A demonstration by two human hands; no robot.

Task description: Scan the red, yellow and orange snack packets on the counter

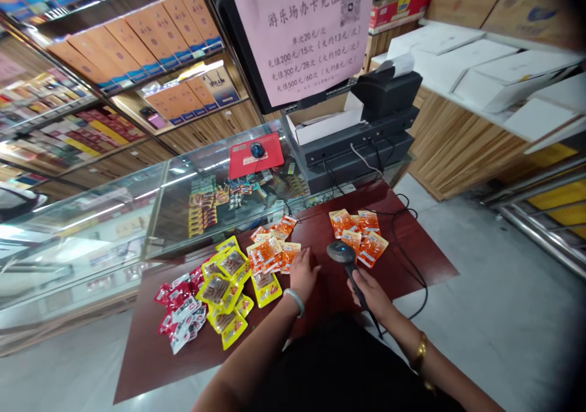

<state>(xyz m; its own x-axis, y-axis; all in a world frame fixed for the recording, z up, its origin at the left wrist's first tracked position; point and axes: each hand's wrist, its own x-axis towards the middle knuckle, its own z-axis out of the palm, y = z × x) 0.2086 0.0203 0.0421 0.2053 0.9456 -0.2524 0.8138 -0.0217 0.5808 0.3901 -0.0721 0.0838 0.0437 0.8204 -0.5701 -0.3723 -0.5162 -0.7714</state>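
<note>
My right hand (373, 293) is wrapped around the handle of a black barcode scanner (342, 252), whose head shows a small blue light. Just beyond the scanner lies a loose group of orange snack packets (372, 248). My left hand (304, 273) rests with fingers spread at the right edge of another pile of orange snack packets (265, 253); whether its fingertips press on a packet I cannot tell. Left of that pile are yellow snack bags (217, 291), heaped over one another. Farther left sit red and white packets (183, 308).
The dark red tabletop (151, 363) adjoins a glass display counter (176, 180) with a mouse (257, 149) on a red mat. A monitor with a pink sign (311, 39) stands behind. The scanner's black cable (423, 278) loops over the table's right edge.
</note>
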